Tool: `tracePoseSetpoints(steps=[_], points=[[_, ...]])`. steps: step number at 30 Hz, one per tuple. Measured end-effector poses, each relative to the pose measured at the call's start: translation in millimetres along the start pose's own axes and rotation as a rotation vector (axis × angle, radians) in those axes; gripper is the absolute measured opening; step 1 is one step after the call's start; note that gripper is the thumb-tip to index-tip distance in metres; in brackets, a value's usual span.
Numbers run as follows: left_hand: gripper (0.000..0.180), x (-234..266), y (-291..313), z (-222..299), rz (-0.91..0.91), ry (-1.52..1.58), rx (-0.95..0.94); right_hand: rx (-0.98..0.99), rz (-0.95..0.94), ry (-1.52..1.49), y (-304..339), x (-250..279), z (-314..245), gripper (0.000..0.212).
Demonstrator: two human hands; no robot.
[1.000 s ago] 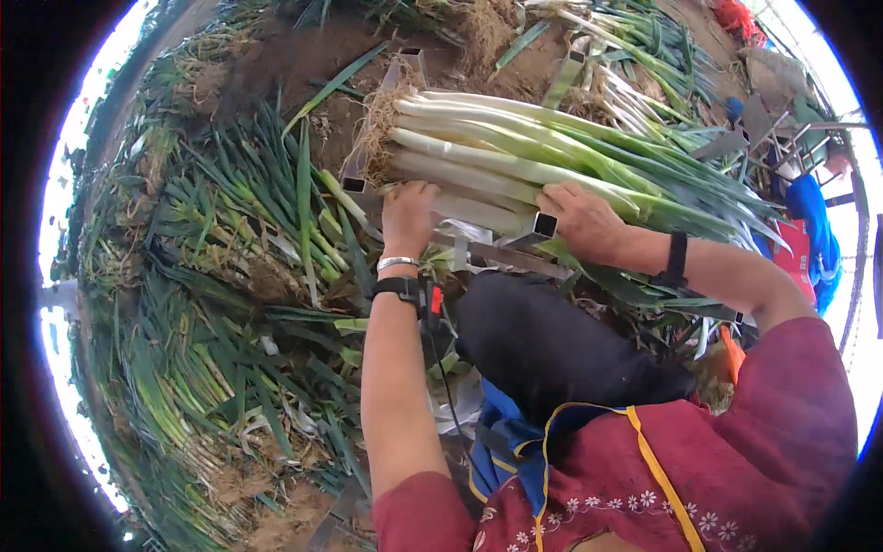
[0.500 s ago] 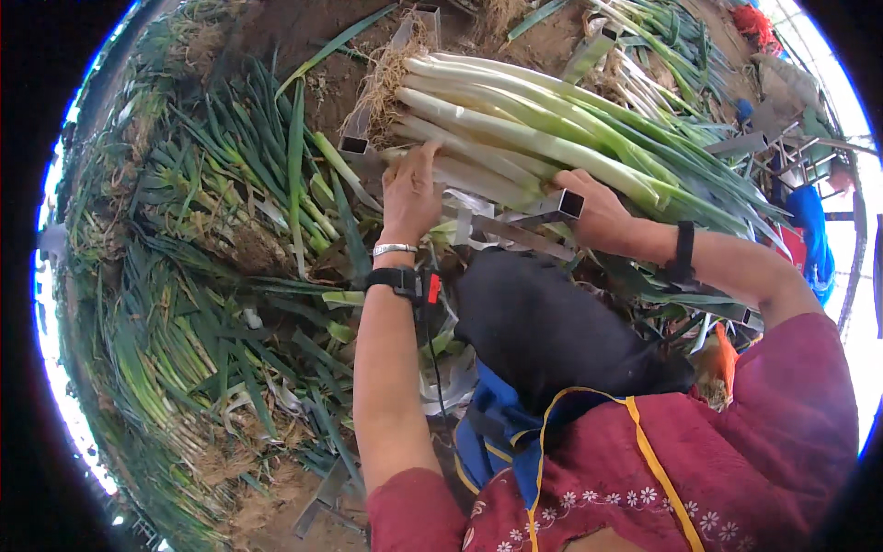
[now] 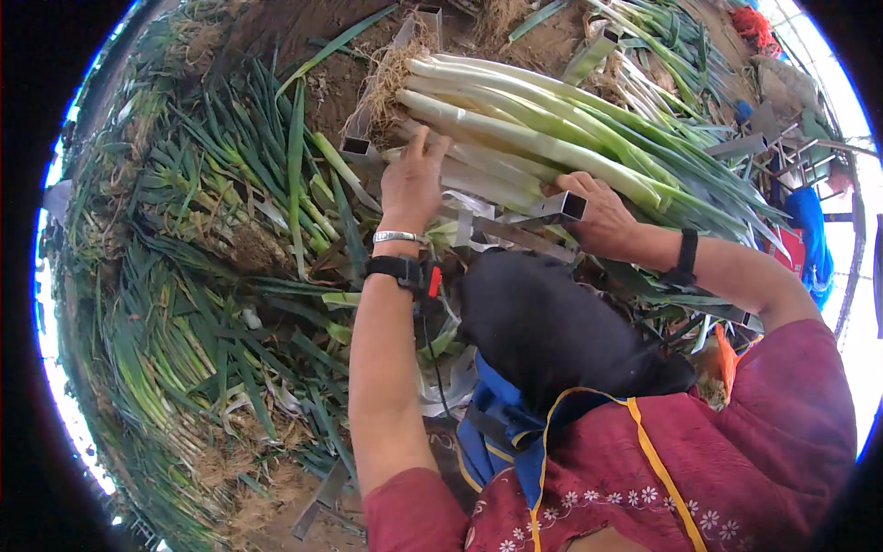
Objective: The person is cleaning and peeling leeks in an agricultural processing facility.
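Note:
A bundle of long green onions (image 3: 524,124) lies across a metal frame, its white stalks and roots to the left and its green leaves to the right. My left hand (image 3: 414,179) is at the near side of the bundle by the root end, fingers bent over the nearest white stalks. Farther right, my right hand (image 3: 598,212) has its curled fingers against the near stalks where they turn green. A square metal tube end (image 3: 570,205) hides part of that hand. Both thumbs are mostly hidden, and so is the underside of the bundle.
Heaps of green onions (image 3: 175,368) cover the ground on the left. More green onions (image 3: 644,92) lie beyond the bundle. Other square tube ends (image 3: 355,145) stick up around it. My dark-covered knee (image 3: 552,322) is close below. Blue material (image 3: 814,239) hangs at the right.
My left hand has moved slightly away from me, its fingers now higher over the near stalks. My right hand has shifted a little, with more of its fingers showing. The bundle stays in place.

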State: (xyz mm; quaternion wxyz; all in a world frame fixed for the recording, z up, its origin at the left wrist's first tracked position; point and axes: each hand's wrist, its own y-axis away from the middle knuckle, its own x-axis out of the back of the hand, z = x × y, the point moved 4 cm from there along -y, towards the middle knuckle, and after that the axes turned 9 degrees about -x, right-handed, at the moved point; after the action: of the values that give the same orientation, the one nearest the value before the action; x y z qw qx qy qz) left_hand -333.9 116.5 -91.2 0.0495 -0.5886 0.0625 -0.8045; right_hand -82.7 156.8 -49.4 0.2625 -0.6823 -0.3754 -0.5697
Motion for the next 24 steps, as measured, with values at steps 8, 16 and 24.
tracePoseSetpoints(steps=[8,16,24], points=[[0.039,7,-7,5,0.08,-0.268,-0.124,0.159,0.001,0.205,-4,-3,3,0.046],[0.049,0,-11,-1,0.032,-0.151,-0.062,0.138,-0.077,0.209,-5,-6,4,0.045],[0.068,74,75,11,0.093,0.268,0.094,0.103,-0.158,0.082,-5,10,8,0.05]])
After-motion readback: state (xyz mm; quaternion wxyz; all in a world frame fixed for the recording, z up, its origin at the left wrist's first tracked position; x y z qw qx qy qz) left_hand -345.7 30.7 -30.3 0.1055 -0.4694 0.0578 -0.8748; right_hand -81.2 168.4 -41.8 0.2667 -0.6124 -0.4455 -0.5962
